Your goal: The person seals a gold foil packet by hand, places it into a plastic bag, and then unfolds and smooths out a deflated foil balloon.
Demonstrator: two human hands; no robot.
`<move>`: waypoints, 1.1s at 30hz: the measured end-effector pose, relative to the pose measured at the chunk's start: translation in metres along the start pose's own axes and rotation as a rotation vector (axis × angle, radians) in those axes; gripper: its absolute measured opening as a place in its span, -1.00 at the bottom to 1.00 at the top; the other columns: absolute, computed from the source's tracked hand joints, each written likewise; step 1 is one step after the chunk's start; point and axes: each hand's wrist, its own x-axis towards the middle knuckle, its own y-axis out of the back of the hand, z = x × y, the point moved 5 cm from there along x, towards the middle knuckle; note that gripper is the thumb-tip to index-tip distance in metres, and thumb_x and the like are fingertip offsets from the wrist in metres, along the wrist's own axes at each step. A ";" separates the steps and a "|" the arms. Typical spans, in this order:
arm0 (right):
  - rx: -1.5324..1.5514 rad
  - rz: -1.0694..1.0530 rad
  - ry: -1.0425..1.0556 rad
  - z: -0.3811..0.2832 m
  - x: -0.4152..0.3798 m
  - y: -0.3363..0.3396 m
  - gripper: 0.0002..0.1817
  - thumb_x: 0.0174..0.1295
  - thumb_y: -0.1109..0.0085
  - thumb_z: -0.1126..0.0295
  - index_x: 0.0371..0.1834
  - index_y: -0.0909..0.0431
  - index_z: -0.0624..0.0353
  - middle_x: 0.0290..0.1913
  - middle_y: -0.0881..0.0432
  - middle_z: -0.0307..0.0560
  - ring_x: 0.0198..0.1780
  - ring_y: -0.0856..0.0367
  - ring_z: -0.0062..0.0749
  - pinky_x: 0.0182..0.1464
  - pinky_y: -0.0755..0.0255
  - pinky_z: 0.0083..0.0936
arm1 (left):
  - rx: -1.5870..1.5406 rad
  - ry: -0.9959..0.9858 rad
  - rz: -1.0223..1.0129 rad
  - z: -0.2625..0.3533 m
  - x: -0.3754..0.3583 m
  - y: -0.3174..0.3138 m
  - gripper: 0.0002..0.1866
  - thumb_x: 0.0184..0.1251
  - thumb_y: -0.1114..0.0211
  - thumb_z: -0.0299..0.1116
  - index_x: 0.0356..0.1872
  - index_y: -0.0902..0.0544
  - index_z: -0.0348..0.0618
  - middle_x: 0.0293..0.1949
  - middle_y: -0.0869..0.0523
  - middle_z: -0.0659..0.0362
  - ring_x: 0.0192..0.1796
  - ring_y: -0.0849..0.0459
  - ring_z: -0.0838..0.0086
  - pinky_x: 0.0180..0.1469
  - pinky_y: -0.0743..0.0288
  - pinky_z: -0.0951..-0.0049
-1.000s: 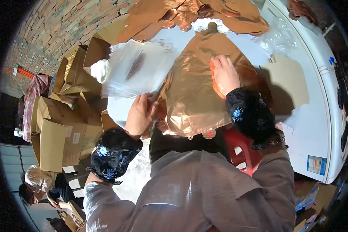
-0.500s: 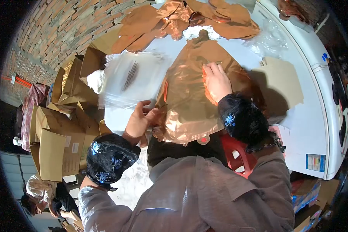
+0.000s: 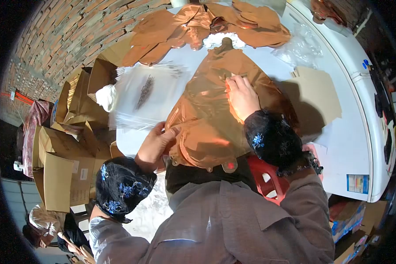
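Observation:
A flat copper-coloured foil balloon (image 3: 211,110) lies across the near part of the table, its narrow neck pointing away from me and its wide edge by my lap. My left hand (image 3: 156,143) grips its left edge, thumb on top and the other fingers partly hidden. On the middle of the foil rests my right hand (image 3: 243,97), fingers curled and pressed together; what lies under the fingertips is hidden. Small tabs show along the near edge, one with a red mark.
More copper foil balloons (image 3: 163,33) are heaped at the back of the white table (image 3: 339,154). Clear plastic bags (image 3: 141,94) lie left, crumpled clear plastic (image 3: 301,48) and cardboard sheets (image 3: 317,94) right. Open cartons (image 3: 59,176) stand left; another person (image 3: 46,220) is at lower left.
My left hand has closed on the foil's left edge and shifted slightly; the near left part of the foil now bulges and creases differently. My right hand stays on the middle of the foil.

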 end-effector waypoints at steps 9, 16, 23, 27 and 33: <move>0.054 -0.047 -0.030 -0.003 0.001 0.003 -0.65 0.19 -0.11 0.53 0.07 -0.57 0.22 0.06 -0.56 -0.10 0.11 -0.51 -0.11 0.14 -0.50 -0.29 | 0.022 -0.166 -0.144 -0.002 0.006 -0.014 -0.81 0.49 -0.23 -0.43 0.04 -0.56 -0.20 -0.08 -0.68 0.27 -0.09 -0.63 0.61 0.01 -0.54 0.51; 0.047 -0.007 -0.016 -0.001 0.001 0.001 -0.67 0.19 -0.10 0.54 0.05 -0.57 0.21 0.03 -0.56 -0.07 0.10 -0.50 -0.09 0.16 -0.46 -0.28 | 0.261 -0.403 -0.337 0.027 0.020 -0.053 -0.54 0.39 -0.23 -0.47 0.30 -0.45 -0.23 0.24 -0.48 0.13 0.18 -0.48 0.55 0.21 -0.36 0.51; 0.073 -0.026 0.027 0.000 -0.002 0.004 -0.66 0.20 -0.05 0.50 0.07 -0.52 0.20 0.10 -0.49 -0.07 0.17 -0.47 -0.08 0.17 -0.47 -0.25 | 0.511 -0.467 -0.441 0.039 0.039 -0.104 -0.46 0.39 -0.26 -0.46 0.37 -0.41 -0.32 0.56 -0.25 0.09 0.54 -0.20 0.49 0.48 -0.14 0.45; 0.074 -0.041 0.051 0.002 -0.002 0.005 -0.61 0.16 -0.07 0.53 0.11 -0.48 0.19 0.10 -0.48 -0.06 0.17 -0.46 -0.06 0.16 -0.47 -0.25 | 0.666 -0.467 -0.409 0.044 0.040 -0.120 -0.51 0.39 -0.25 -0.37 0.30 -0.46 -0.30 0.48 -0.35 -0.03 0.49 -0.33 0.31 0.47 -0.16 0.43; 0.044 -0.043 0.038 -0.002 -0.001 0.006 -0.62 0.14 -0.12 0.53 0.07 -0.50 0.16 0.06 -0.49 -0.07 0.15 -0.47 -0.06 0.13 -0.48 -0.26 | 0.815 -0.525 -0.345 0.036 0.048 -0.123 -0.57 0.36 -0.24 -0.27 0.14 -0.48 -0.33 0.17 -0.47 -0.12 0.26 -0.47 0.10 0.33 -0.30 0.25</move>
